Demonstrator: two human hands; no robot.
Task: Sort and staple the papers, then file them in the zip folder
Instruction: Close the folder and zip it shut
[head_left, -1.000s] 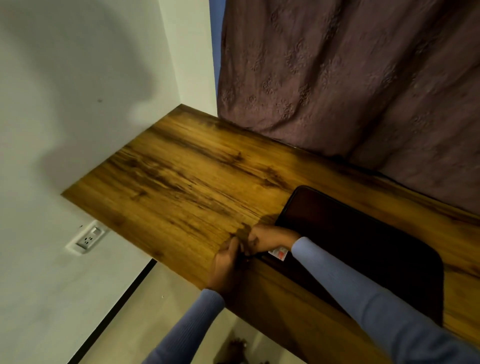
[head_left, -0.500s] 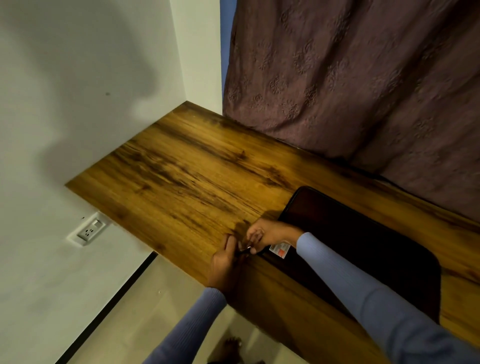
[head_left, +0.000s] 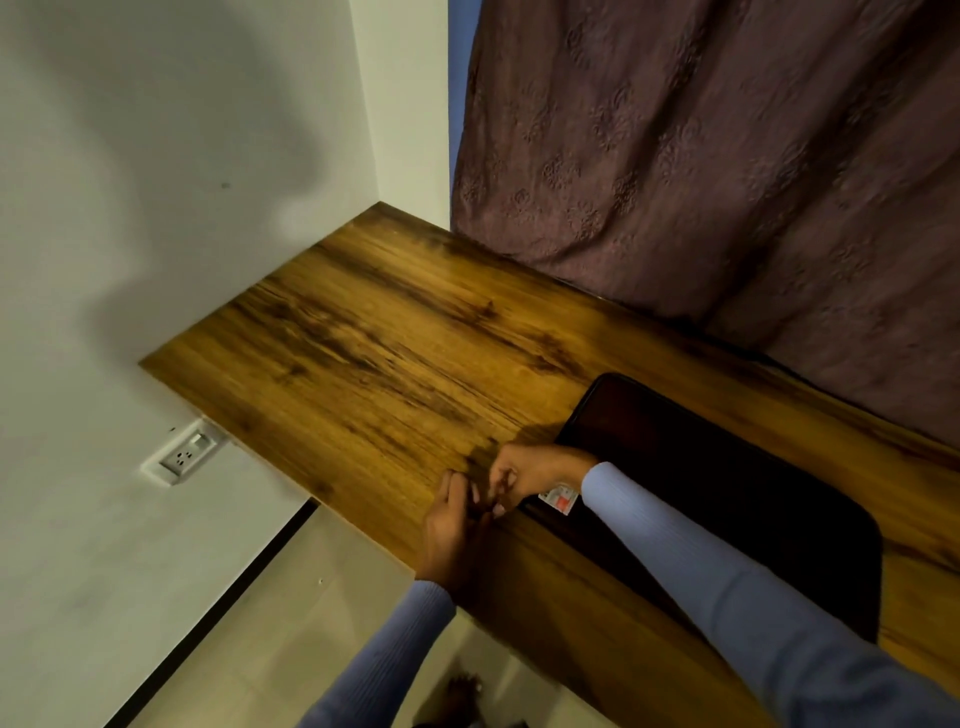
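A black zip folder (head_left: 727, 493) lies shut and flat on the wooden table (head_left: 389, 338), with a small white and red label (head_left: 560, 500) at its near-left corner. My right hand (head_left: 535, 470) rests on that corner with its fingertips pinched together at the folder's edge. My left hand (head_left: 449, 530) comes up from the table's front edge, fingers curled, touching my right fingertips at the same corner. Whatever sits between the fingers is hidden by them. No papers or stapler are in view.
A dark patterned curtain (head_left: 701, 156) hangs along the table's far side. A white wall with a socket (head_left: 184, 457) borders the table's left end. Floor and a bare foot (head_left: 462, 686) show below the front edge.
Both hands stay at the folder's near-left corner. My right fingers have curled in tighter against my left fingertips. The folder has not moved.
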